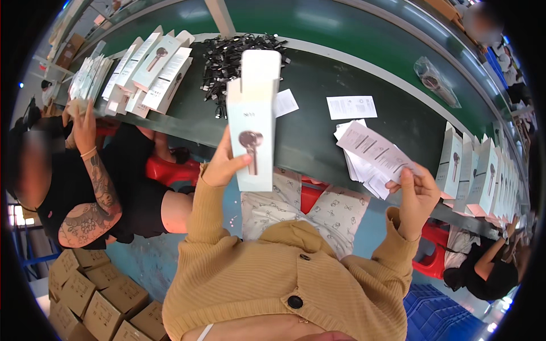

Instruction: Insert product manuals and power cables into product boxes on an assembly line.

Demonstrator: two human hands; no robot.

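carton [252,124], tall, pale blue, top flap [261,65] raised

The held box [252,120] bore a short line of dark print above its picture, too small to make out. The held leaflet [376,151] carried rows of fine print, likewise unreadable. Tiny lines of text ran across a white sheet [351,107] on the surface [310,136]. The left boxes [156,63] showed small blocks of text, the right boxes [483,176] small print, and the cartons [123,294] dark, illegible markings.
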